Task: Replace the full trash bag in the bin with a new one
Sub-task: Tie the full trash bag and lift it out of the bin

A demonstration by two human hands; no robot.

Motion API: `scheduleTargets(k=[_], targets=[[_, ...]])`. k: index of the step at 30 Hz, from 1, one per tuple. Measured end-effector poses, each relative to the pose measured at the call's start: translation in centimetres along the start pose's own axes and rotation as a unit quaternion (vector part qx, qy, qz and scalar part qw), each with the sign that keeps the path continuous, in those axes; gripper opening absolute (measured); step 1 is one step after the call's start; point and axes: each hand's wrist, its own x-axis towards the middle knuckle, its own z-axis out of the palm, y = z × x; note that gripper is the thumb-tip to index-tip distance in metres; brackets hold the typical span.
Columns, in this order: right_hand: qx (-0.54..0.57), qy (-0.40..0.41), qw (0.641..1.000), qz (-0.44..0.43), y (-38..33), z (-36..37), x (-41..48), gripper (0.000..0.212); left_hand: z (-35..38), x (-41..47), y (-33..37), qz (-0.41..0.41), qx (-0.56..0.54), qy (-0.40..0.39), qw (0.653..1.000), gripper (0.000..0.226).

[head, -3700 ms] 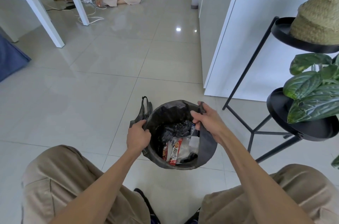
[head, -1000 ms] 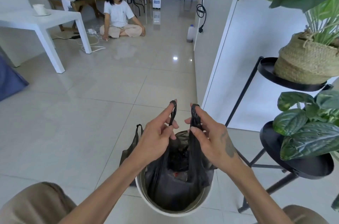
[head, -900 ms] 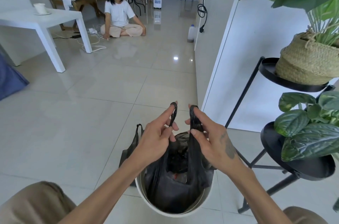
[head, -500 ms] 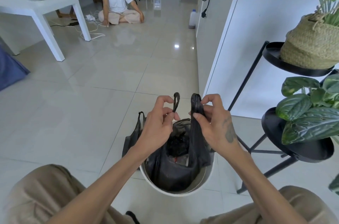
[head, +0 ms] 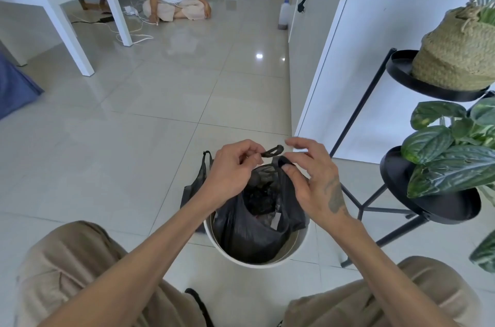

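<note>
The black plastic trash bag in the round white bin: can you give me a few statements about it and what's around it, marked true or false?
1. The black plastic trash bag sits inside the round white bin. True.
2. The left hand pinches a bag handle loop. True.
3. The bag is knotted shut. False: its mouth is open and rubbish shows inside.
4. The right hand rests flat on the tiled floor. False: it is raised at the bag's other handle.
5. A woven basket stands on the black metal plant stand. True.
</note>
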Motion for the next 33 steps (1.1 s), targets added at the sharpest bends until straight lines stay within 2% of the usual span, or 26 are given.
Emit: scheduleTargets(k=[3, 6, 11, 17, 20, 22, 23, 26, 29, 31, 33], targets=[[-0.039, -0.014, 0.995, -0.090, 0.5, 0.2, 0.1, 0.014, 0.1, 0.1, -0.1, 0.007, -0.020, -0.012, 1.000, 0.019], [-0.045, -0.025, 0.993, -0.107, 0.8, 0.5, 0.3, 0.013, 0.2, -0.1, 0.3, 0.009, -0.047, -0.021, 0.999, 0.018], [-0.021, 0.019, 0.997, -0.078, 1.2, 0.7, 0.1, 0.011, -0.2, -0.1, 0.4, 0.003, -0.089, -0.054, 0.995, 0.025], [-0.019, -0.004, 0.999, -0.046, 1.4, 1.4, -0.1, 0.016, -0.1, -0.2, 0.5, -0.006, -0.138, -0.074, 0.988, 0.027], [0.015, -0.015, 1.000, 0.004, 0.9, 1.4, 0.1, 0.018, 0.0, -0.2, 0.4, -0.013, -0.143, -0.075, 0.987, 0.026], [0.072, -0.027, 0.995, 0.062, 0.5, 0.8, 0.4, 0.012, -0.2, -0.2, 0.0, -0.018, -0.137, -0.078, 0.987, 0.023], [0.101, -0.039, 0.989, 0.104, 0.4, 0.5, 0.6, 0.010, -0.4, -0.2, -0.1, -0.018, -0.129, -0.085, 0.988, 0.020], [0.179, -0.084, 0.955, 0.219, 0.6, -0.4, 0.8, 0.030, -0.7, -0.9, -0.6, 0.001, -0.083, -0.128, 0.988, 0.017], [0.266, -0.067, 0.917, 0.291, 0.2, -1.0, 1.0, 0.023, -0.5, -1.6, -1.3, 0.053, 0.011, -0.146, 0.988, 0.033], [0.286, -0.065, 0.902, 0.316, -0.1, -0.9, 0.9, 0.022, 0.0, -1.4, -2.7, 0.136, 0.128, -0.105, 0.977, 0.040], [0.275, -0.082, 0.898, 0.332, -0.4, -0.7, 0.8, 0.021, 0.6, -1.2, -4.1, 0.202, 0.246, -0.046, 0.947, 0.042]])
